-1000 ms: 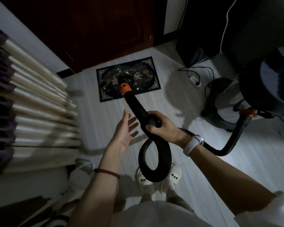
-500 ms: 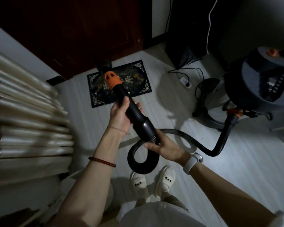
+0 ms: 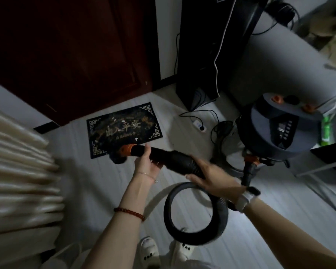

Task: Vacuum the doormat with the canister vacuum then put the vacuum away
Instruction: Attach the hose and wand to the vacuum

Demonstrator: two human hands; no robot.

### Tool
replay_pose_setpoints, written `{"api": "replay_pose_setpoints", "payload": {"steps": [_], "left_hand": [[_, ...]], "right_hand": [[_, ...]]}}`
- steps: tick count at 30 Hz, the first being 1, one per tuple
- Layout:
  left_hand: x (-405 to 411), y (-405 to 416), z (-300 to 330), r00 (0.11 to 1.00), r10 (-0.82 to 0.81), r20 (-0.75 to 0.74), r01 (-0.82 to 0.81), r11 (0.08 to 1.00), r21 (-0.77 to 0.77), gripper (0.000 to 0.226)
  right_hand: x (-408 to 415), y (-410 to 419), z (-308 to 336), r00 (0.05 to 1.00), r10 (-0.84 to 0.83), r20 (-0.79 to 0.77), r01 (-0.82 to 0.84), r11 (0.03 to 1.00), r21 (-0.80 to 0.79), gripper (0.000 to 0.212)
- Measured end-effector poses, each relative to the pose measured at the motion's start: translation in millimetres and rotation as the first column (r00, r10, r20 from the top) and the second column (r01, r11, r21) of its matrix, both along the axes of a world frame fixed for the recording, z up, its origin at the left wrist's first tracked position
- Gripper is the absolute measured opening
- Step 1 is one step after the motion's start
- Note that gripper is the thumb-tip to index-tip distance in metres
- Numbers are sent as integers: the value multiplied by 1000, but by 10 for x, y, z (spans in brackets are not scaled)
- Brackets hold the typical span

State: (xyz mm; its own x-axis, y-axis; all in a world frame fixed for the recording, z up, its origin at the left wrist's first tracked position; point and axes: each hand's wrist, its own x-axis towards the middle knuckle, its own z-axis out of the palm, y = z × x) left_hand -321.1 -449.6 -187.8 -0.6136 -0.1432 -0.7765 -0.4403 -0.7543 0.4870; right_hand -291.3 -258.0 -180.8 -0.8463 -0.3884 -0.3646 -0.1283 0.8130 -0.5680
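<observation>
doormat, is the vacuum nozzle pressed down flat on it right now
No, the nozzle is held up sideways by both hands, left hand and right hand, above the floor beside the doormat.

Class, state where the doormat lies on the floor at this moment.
In the head view the doormat lies flat on the pale floor, left of centre, before the dark wooden door, just beyond the vacuum nozzle.

We see a dark doormat (image 3: 124,130) with gold characters and a pale fret border, a black hose (image 3: 195,212) with an orange collar (image 3: 128,149), and a grey-blue canister (image 3: 275,131).
</observation>
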Motion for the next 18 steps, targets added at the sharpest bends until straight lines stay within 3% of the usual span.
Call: {"api": "replay_pose_setpoints", "payload": {"steps": [4,7,11,15,18], "left_hand": [[-4,-16,-194,991,-110,-72,93,975,-203,43],[-117,-56,-219,949,-300,-94,248,898,-363,28],[-347,-152,-260,806,-591,-30,458,656,-600,18],[-842,-165,-257,637,-769,46,537,401,-742,18],[-1244,-81,-258,521,-852,53,542,282,-792,20]], "right_hand": [[217,-152,-421,973,-17,232,54,987,-152,71],[177,-250,-430,965,-103,240,153,967,-203,53],[-141,-195,-387,942,-320,98,332,927,-171,43],[-575,-197,-404,865,-498,-57,480,856,-191,38],[-900,-221,-434,812,-571,-123,545,816,-193,36]]}}
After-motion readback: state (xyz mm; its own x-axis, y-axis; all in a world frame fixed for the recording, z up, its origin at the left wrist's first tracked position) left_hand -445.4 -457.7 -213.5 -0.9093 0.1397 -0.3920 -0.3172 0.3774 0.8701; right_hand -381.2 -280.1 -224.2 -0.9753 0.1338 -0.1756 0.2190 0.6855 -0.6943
